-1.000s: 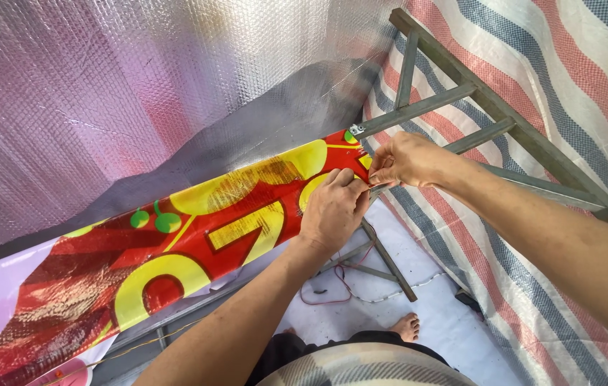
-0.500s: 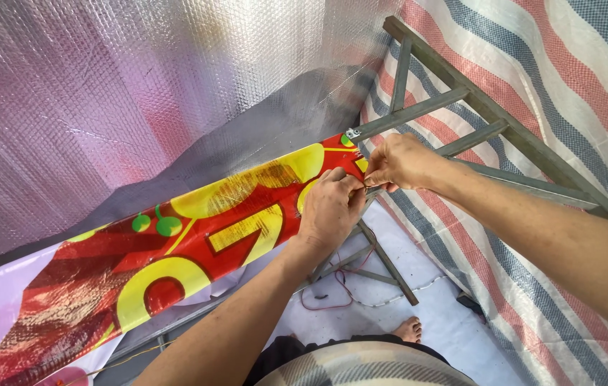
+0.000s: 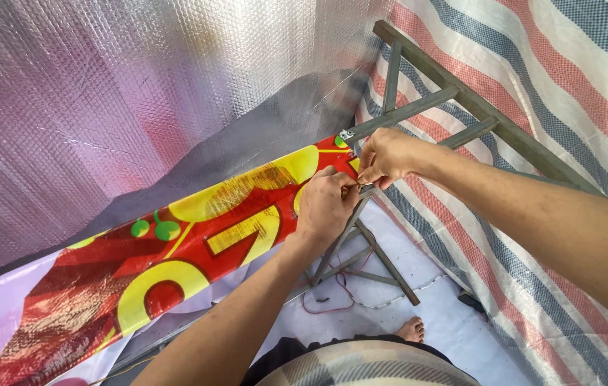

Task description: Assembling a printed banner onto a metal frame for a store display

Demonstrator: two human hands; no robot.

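Note:
A glossy red and yellow printed banner (image 3: 197,236) stretches from lower left up to a grey metal frame (image 3: 461,107). My left hand (image 3: 325,204) rests on the banner's upper right end, its fingers pinched at the edge beside a frame bar. My right hand (image 3: 386,156) is closed in a pinch right next to it, at the spot where the banner meets the bar. What sits between the fingertips of either hand is too small to make out. A small metal fastener (image 3: 347,134) shows on the frame just above the hands.
Silver bubble-foil sheeting (image 3: 140,93) covers the wall at left. A red, white and blue striped tarp (image 3: 532,64) hangs behind the frame. Below lie crossed frame bars (image 3: 382,261), a red wire (image 3: 332,304), a white floor sheet and my bare foot (image 3: 411,330).
Both hands stay pinched at the banner's end by the frame bar, with only slight shifts of the fingers. The banner and frame have not moved.

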